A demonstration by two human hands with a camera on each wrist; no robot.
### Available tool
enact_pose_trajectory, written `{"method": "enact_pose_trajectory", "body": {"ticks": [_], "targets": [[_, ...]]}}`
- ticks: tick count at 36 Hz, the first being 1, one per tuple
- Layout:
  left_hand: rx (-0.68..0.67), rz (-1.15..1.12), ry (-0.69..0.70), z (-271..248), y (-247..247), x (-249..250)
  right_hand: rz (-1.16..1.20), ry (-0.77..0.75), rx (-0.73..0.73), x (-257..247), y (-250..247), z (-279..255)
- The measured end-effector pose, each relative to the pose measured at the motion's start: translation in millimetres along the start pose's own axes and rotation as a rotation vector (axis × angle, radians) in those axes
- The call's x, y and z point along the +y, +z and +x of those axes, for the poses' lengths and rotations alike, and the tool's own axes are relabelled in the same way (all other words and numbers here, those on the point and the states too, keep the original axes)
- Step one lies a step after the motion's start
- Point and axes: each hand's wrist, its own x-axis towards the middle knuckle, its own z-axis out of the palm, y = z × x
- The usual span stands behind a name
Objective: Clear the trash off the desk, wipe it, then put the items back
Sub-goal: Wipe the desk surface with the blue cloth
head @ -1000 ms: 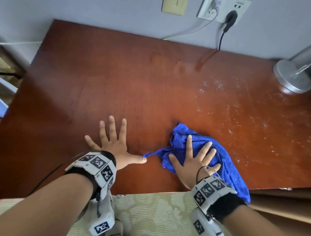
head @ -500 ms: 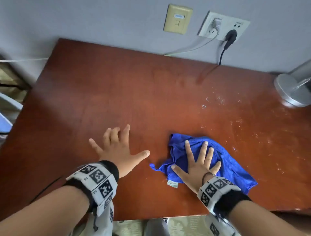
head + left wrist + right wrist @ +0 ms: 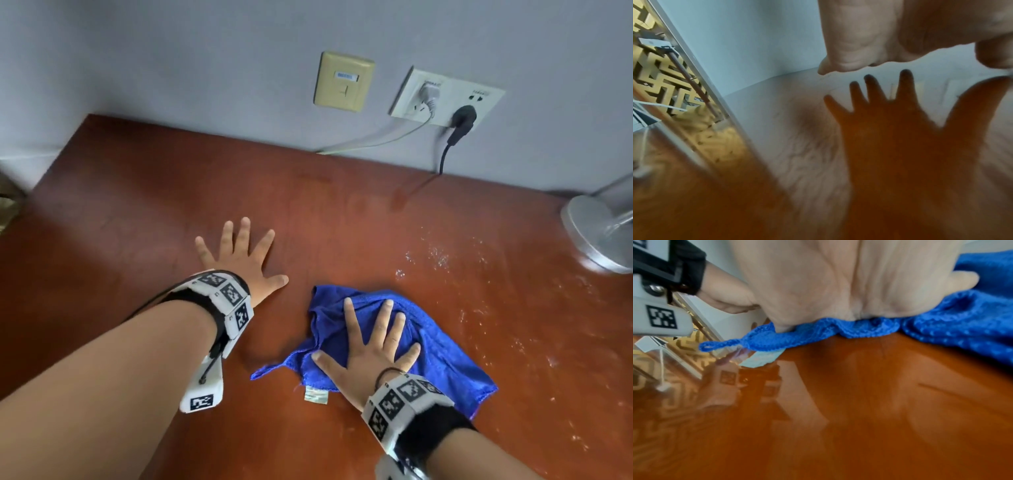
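Observation:
A blue cloth lies crumpled on the reddish-brown desk, near its front middle. My right hand presses flat on the cloth with fingers spread. In the right wrist view the palm bears down on the cloth, whose white label sticks out at the edge. My left hand rests flat on the bare desk to the left of the cloth, fingers spread, holding nothing. The left wrist view shows that hand above its dark reflection in the glossy top.
Water droplets speckle the desk right of the cloth. A round metal lamp base stands at the far right. On the wall behind, a socket plate holds a white plug and a black plug, their cables dropping to the desk's back edge.
My right hand has pushed the cloth away from the front edge toward the middle of the desk. The left hand has slid forward too, still flat.

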Motion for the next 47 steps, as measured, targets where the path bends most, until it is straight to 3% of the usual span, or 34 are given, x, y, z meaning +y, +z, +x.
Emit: {"method": "enact_pose_trajectory", "body": {"ticks": [9, 22, 32, 42, 47], "targets": [[-0.062, -0.126, -0.064, 23.1, 1.1, 15.9, -0.016, -0.012, 0.039, -10.3, -25.3, 36.2], [-0.121, -0.127, -0.062, 24.4, -0.7, 14.3, -0.005, 0.012, 0.061, -34.2, -61.2, 79.1], [-0.17, -0.114, -0.019, 26.0, -2.9, 11.7, 0.041, 0.1, 0.083, -59.1, -91.9, 108.8], [-0.236, -0.099, 0.006, 28.9, -4.0, 9.9, 0.144, 0.25, 0.21, -89.7, -122.3, 157.8], [-0.238, -0.096, 0.015, 28.6, -2.6, 9.0, 0.2, 0.35, 0.177, -104.7, -160.0, 176.4]]}}
